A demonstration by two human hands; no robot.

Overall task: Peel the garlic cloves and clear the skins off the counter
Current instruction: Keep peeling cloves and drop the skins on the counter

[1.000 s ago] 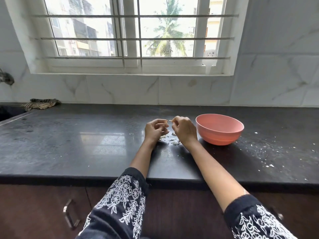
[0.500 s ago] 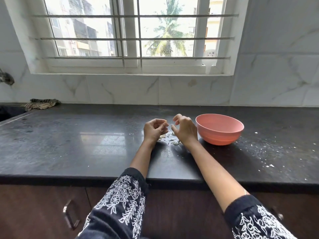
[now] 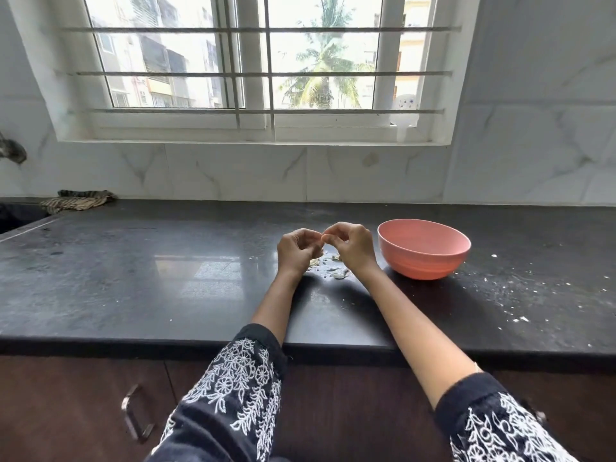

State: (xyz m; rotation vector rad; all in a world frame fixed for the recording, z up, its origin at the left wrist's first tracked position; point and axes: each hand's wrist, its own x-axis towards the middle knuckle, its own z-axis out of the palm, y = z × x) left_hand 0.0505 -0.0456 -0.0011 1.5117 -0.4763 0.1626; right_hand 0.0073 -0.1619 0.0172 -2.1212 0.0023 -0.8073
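Both hands meet just above the desk, fingertips touching, and between them sits something small and pale, which I take to be a garlic clove (image 3: 321,237); it is too tiny to make out properly. The left hand (image 3: 297,250) has its fingers curled in a narrow grip round it, and the right hand (image 3: 352,245) pinches at its top, fingers bent, as if picking at the skin. So the peeling step looks to be in hand, not the clearing.

Directly under the grip lie the loose skins (image 3: 333,266), a small scatter on the dark desk (image 3: 133,278). Just to the right of the grip stands a pink bowl (image 3: 423,258); I cannot see what is in it. Further right, white flecks (image 3: 520,319) dot the desk.

Next, I judge, the skin must be pulled free and dropped, the clove presumably going to the bowl; that calls for a fine fingertip pinch.
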